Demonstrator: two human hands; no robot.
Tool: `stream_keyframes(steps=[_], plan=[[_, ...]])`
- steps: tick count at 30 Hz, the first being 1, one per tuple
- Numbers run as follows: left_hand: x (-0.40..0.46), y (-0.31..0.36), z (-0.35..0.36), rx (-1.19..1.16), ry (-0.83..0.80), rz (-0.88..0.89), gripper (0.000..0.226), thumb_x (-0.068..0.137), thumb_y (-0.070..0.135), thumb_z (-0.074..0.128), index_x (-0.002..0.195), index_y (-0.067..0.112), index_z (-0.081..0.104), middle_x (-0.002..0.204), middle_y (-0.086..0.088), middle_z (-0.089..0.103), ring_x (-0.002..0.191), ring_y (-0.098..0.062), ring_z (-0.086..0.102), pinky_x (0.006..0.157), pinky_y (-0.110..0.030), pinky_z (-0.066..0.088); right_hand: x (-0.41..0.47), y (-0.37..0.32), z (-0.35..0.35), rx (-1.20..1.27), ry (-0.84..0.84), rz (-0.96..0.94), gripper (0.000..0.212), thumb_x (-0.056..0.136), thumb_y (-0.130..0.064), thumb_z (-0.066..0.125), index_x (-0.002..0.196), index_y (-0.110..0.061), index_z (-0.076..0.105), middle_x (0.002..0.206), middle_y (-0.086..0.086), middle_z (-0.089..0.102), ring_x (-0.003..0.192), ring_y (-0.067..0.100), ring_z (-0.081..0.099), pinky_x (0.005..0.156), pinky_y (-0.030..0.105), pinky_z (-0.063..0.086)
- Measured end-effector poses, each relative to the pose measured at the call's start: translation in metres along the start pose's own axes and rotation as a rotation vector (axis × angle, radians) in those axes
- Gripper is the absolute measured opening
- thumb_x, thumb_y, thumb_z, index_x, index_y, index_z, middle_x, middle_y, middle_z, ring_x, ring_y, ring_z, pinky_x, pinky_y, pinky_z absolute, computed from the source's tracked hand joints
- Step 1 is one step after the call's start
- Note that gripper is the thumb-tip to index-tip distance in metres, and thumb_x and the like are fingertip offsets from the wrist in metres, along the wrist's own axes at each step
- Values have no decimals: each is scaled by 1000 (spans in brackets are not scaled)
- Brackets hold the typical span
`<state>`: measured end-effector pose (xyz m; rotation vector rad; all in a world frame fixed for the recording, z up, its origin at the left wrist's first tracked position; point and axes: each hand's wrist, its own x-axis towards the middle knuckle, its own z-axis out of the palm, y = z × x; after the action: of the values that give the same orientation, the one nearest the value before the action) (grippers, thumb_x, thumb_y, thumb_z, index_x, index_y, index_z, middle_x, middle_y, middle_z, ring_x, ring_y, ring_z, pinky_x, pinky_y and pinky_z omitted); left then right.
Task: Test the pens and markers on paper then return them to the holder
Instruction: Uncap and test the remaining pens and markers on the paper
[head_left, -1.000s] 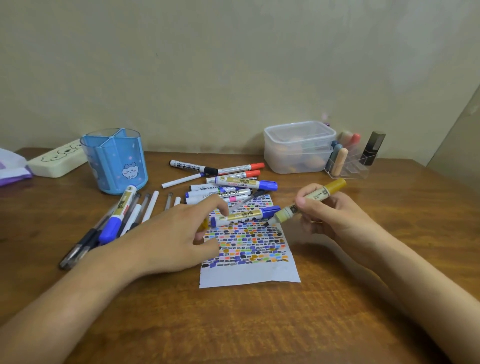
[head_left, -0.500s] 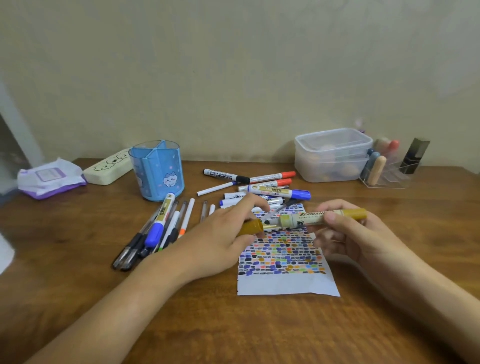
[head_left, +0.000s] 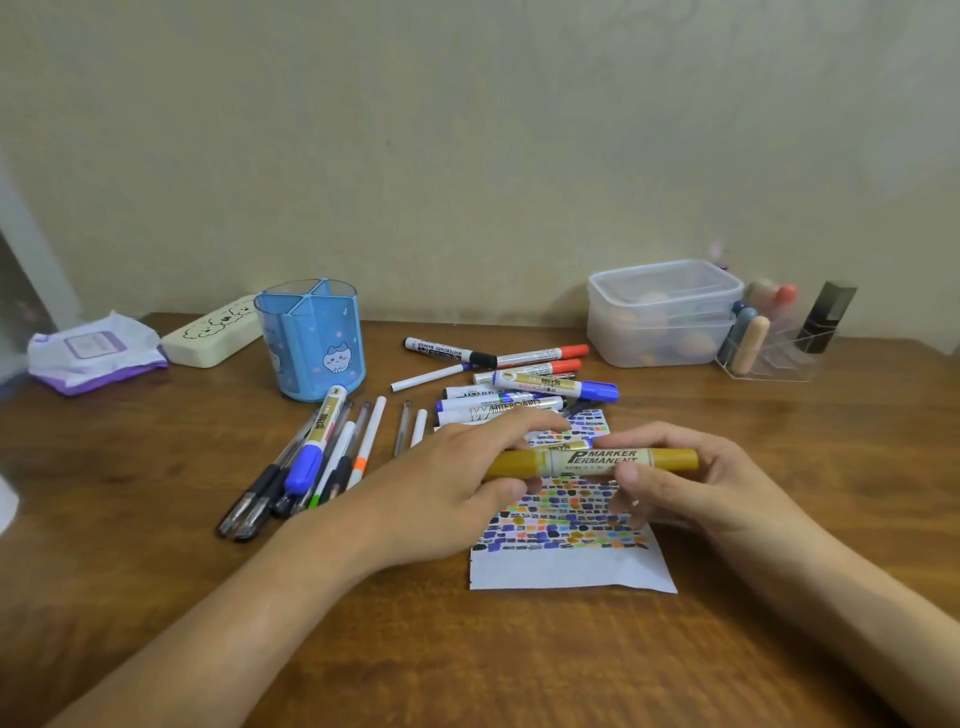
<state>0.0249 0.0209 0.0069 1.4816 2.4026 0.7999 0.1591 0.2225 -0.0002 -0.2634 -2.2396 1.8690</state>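
fingers (head_left: 524, 431) of both hands pinch gold marker (head_left: 592, 462) level above paper (head_left: 571, 569).

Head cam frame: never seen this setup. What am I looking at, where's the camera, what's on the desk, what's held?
No machine here: a person works with bare hands. The one camera sits on their head, looking forward and down, so both forearms enter from the bottom. The left hand and right hand together hold a capped gold permanent marker level above a paper covered in colour test strokes. On the wooden table lie loose pens and whiteboard markers beside a blue holder. Behind stand a pencil case, a tissue pack and a plastic box.
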Motion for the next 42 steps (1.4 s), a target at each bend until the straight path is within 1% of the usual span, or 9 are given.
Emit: stream_keyframes(steps=[3, 7, 10, 14, 19, 26, 34, 39, 42], plan=[[-1, 3, 0, -8, -10, 12, 55, 100, 27, 53, 137, 62, 30, 105, 32, 53, 92, 9, 54, 75, -19, 42, 1, 5, -1, -58, -3, -51, 22, 77, -22, 77, 97, -28, 79, 99, 6, 78, 87, 21, 74, 79, 40, 59], [-3, 7, 4, 91, 58, 47, 54, 93, 56, 54, 141, 59, 28, 142, 30, 45, 121, 7, 47, 97, -25, 46, -2, 7, 2, -165, 4, -141, 21, 78, -21, 78, 99, -25, 77, 97, 3, 79, 84, 21, 76, 75, 28, 61], [-3, 11, 7, 148, 139, 39, 60, 84, 72, 53, 139, 56, 35, 130, 31, 54, 102, 6, 58, 85, -20, 47, -7, 4, 7, -321, 68, -233, 23, 78, -29, 79, 99, -24, 70, 93, -5, 78, 71, 18, 74, 69, 28, 60], [-4, 15, 8, 95, 183, 5, 48, 83, 71, 51, 127, 55, 42, 85, 39, 48, 76, 13, 58, 61, -9, 34, -11, 3, 12, -423, 103, -300, 19, 81, -34, 76, 96, -26, 67, 87, -18, 75, 68, 13, 72, 61, 21, 56], [-2, 13, 11, 124, 196, 67, 39, 91, 63, 48, 129, 51, 50, 119, 25, 62, 97, 3, 59, 76, -15, 46, -12, 2, 12, -391, 106, -304, 16, 83, -34, 75, 92, -23, 67, 85, -12, 76, 63, 13, 70, 60, 28, 57], [-1, 12, 13, 166, 218, 92, 36, 94, 55, 46, 124, 40, 60, 116, 19, 65, 96, 6, 47, 68, -6, 32, -13, 1, 13, -349, 68, -277, 13, 84, -41, 71, 91, -32, 65, 79, -8, 75, 58, 12, 65, 58, 23, 52], [-1, 12, 14, 209, 198, 101, 32, 100, 50, 43, 126, 37, 57, 116, 16, 62, 94, 3, 43, 67, -6, 32, -14, 0, 14, -305, 58, -265, 14, 85, -42, 67, 85, -28, 65, 72, 1, 73, 55, 13, 62, 53, 17, 48], [0, 8, 7, 207, 159, 89, 37, 95, 58, 46, 126, 43, 59, 103, 18, 50, 94, -1, 43, 70, -18, 34, -13, 1, 15, -354, 62, -272, 22, 84, -44, 67, 90, -23, 67, 76, -2, 74, 57, 12, 63, 56, 19, 50], [-2, 2, -7, 290, 141, 95, 38, 89, 60, 56, 122, 43, 65, 95, 15, 43, 93, -4, 42, 71, -26, 35, -13, 4, 16, -370, 45, -289, 20, 83, -48, 66, 99, -36, 66, 80, -2, 74, 59, 12, 63, 59, 25, 53]])
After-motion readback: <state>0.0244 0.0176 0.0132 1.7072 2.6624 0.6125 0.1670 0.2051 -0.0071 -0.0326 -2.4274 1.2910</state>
